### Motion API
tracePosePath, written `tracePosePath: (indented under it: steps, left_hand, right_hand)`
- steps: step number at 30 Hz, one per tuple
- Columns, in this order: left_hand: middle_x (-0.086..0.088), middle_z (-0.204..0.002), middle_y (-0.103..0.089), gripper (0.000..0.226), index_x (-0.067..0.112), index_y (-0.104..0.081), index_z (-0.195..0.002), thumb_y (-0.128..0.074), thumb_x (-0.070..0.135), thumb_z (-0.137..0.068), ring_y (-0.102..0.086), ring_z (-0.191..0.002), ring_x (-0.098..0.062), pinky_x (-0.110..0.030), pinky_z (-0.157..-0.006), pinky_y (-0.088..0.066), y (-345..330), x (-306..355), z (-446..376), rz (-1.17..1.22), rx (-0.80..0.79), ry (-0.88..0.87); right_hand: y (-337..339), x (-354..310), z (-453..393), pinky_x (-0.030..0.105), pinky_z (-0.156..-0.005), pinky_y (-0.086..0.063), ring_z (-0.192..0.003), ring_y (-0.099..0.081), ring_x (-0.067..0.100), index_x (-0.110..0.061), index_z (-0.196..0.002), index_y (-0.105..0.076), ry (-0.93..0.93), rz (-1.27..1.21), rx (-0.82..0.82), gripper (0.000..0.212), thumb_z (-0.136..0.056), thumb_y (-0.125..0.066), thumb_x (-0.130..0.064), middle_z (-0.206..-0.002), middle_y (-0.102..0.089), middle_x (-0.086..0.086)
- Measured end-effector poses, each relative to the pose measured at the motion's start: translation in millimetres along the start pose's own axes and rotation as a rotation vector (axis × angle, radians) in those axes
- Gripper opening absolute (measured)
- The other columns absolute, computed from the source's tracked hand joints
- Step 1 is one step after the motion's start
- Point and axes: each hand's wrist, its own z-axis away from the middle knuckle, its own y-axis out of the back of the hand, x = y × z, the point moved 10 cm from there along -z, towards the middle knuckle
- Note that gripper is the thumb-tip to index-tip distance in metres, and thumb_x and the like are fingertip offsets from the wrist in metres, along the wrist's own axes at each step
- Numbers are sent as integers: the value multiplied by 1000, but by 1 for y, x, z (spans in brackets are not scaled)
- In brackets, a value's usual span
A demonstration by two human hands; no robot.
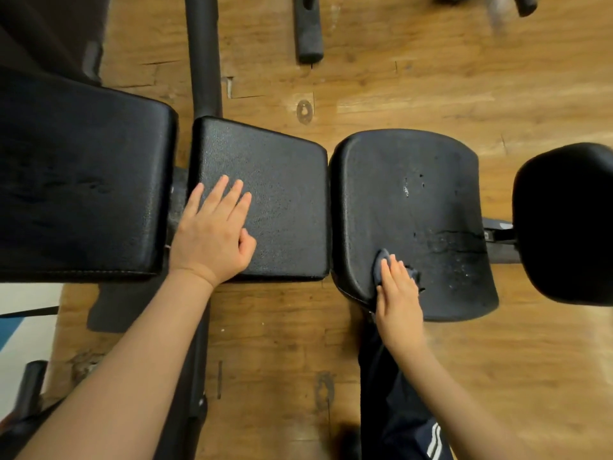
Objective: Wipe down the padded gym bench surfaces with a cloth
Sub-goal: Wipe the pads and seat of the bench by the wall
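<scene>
Nearest the camera, two bare forearms reach in from the bottom edge of the view over a wooden floor [431,94], with a dark trouser leg bearing white stripes [398,410] visible between them at lower right. The left hand [212,237] lies flat, palm down, on the near left corner of the middle pad [282,180] of the gym bench; its fingers are straight and spread, the thumb tucked slightly in, and it grasps nothing. The right hand [398,293] lies flat with straight fingers on a dark cloth [381,263], pressing it against the near left part of the seat pad [414,161], close to that pad's near edge. The cloth shows beyond the fingertips and bunches out to the right of the hand. The seat pad is worn: a crack runs in from its right edge, with small holes and pale specks on the surface near the centre. The middle pad and seat pad sit just beside each other, separated by a narrow gap. To the left, a larger back pad [83,177] lies just beside the middle pad. At the right edge of the view a rounded black pad [564,220] stands apart from the seat pad, joined by a metal bracket. Farther off, a black frame tube [204,54] runs away from the middle pad, and a black foam-covered bar [308,31] lies on the floor.
</scene>
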Motion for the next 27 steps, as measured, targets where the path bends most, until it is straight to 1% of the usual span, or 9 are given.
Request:
tracePosePath:
  steps: [3,5,8,10,12,17,20,22,27]
  left_hand:
    - [-18,-132,-56,58,0,-61,-123,-36,26,-76,-49,-127,-35,-50,-108,-25,0,-1,-1,5,4,1]
    - [-18,-132,-57,58,0,-61,-122,-37,26,-76,-49,-126,-35,-50,-108,-25,0,-2,-1,6,6,2]
    - [-18,-131,-57,58,0,-61,-122,-37,26,-76,-49,-126,-35,-51,-108,-25,1,-2,-1,4,-2,5]
    - [-18,-131,-57,57,0,-61,-122,-37,25,-76,-50,-126,-35,-51,-108,-26,1,-3,-1,12,-5,5]
    - [-18,-132,-57,58,0,-61,-122,-37,26,-76,-50,-126,-34,-51,-108,-26,1,-3,-1,18,-12,9]
    - [-17,-132,-56,58,1,-61,-123,-36,26,-77,-49,-127,-33,-50,-109,-27,1,-5,-1,35,-25,15]
    - [-17,-131,-57,58,1,-62,-122,-36,25,-76,-50,-126,-33,-49,-108,-27,2,-7,-1,46,-33,21]
    - [-17,-131,-58,58,2,-63,-121,-36,25,-75,-51,-125,-33,-49,-107,-28,1,-6,-2,50,-34,20]
    - [-16,-131,-58,57,2,-64,-120,-37,25,-74,-52,-125,-32,-49,-106,-29,1,-5,-1,49,-35,18]
  right_hand:
    - [0,-1,-1,54,-101,-32,-124,-45,44,5,-130,-48,-6,8,15,51,-88,-30,-18,-135,-47,25]
    - [2,-1,-4,54,-102,-31,-126,-43,44,5,-131,-47,-25,7,34,47,-88,-36,-11,-137,-46,24]
    - [7,-5,-23,50,-108,-26,-134,-33,40,3,-136,-41,-10,7,30,47,-91,-39,-7,-143,-38,22]
    - [9,-6,-55,46,-113,-18,-140,-23,35,0,-142,-32,-22,21,-3,46,-96,-38,-6,-150,-28,18]
    - [16,-6,-98,42,-114,-11,-142,-15,32,-2,-145,-24,-53,20,-22,48,-99,-35,-9,-153,-20,16]
    - [35,-7,-195,43,-114,-7,-144,-3,28,-4,-147,-16,-96,30,-83,49,-101,-29,-13,-156,-7,13]
    - [46,-10,-234,44,-114,-8,-144,0,27,-5,-148,-12,-123,55,-95,50,-102,-28,-15,-157,-4,11]
    - [49,-10,-245,45,-115,-8,-144,0,27,-5,-148,-12,-134,61,-85,50,-102,-27,-16,-157,-4,11]
    - [45,-5,-227,42,-116,-6,-145,-1,24,-8,-149,-14,-83,4,-77,50,-102,-29,-16,-157,-4,9]
